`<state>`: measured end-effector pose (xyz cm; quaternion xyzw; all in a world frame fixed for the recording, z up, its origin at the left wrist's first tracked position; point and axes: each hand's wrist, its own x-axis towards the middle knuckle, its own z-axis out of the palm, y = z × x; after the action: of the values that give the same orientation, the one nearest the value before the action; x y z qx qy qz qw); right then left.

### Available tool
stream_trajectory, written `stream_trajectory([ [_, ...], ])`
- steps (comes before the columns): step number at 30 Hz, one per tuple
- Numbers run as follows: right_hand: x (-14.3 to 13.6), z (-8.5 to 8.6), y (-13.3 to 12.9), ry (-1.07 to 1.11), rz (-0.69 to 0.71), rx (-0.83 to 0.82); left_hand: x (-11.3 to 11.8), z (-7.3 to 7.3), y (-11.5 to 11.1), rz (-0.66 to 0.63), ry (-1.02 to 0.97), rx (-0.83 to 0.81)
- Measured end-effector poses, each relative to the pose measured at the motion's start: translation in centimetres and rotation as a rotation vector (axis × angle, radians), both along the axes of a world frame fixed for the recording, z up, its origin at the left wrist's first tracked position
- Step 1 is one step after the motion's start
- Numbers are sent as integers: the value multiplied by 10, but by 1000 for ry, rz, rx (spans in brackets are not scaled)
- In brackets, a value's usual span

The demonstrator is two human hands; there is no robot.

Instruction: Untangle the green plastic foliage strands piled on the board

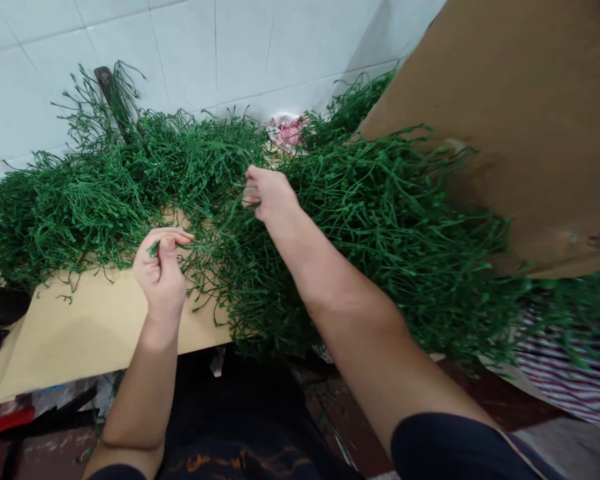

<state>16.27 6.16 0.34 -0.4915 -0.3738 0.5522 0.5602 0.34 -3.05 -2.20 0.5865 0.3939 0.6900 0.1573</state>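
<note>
My left hand (163, 267) is closed in a pinch over the tan board, with short green stem ends (153, 249) showing between thumb and fingers. Thin stems trail from its fingertips to the right. My right hand (270, 192) is raised over the middle, its fingers curled and pinched on thin green stems, partly blurred. Below and right of it spreads a big heap of green artificial plant stems (380, 220) with small budded tips. Another long heap of the same stems (130, 180) lies behind my left hand.
A tan board (90, 327) covers the work surface. Tall brown cardboard (540, 133) stands at the right, against white wall tiles (190, 53). A dark upright strip (111, 100) pokes out of the left heap. Pink-and-white wrapping (289, 133) sits at the back; striped fabric (570, 367) is lower right.
</note>
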Motion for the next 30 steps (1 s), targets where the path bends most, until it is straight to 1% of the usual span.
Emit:
stream_trajectory([
  [2,10,-5,1,-7,-23,-7,-4,1,4,-14,-96,-62],
  [4,13,-7,-4,-129,-19,39,-6,-1,11,-48,-212,-171],
  [6,9,-8,-11,-326,-51,165,-7,-4,19,-75,-301,-258],
  [8,3,-5,-19,-481,-96,314,-7,-8,23,-94,-342,-301],
  [9,1,-4,-23,-517,-79,371,-7,-9,24,-111,-356,-309],
  [10,-2,-2,-27,-528,-29,401,-7,-10,25,-130,-374,-313],
  [13,-9,3,-41,-485,222,390,-7,-9,25,-180,-431,-318],
  [15,-15,4,-49,-433,366,372,-6,-8,25,-183,-448,-329],
  [18,-24,1,-54,-323,503,325,-6,-8,26,-178,-424,-351],
  [19,-27,0,-55,-275,520,294,-6,-9,26,-179,-412,-354],
  [21,-29,-2,-54,-176,510,227,-7,-11,25,-177,-390,-354],
  [24,-27,-5,-51,-79,492,196,-11,-11,22,-172,-376,-369],
  [27,-24,-8,-49,-68,533,217,-13,-11,22,-192,-389,-389],
  [30,-25,-11,-52,-156,612,275,-15,-12,29,-199,-451,-379],
])
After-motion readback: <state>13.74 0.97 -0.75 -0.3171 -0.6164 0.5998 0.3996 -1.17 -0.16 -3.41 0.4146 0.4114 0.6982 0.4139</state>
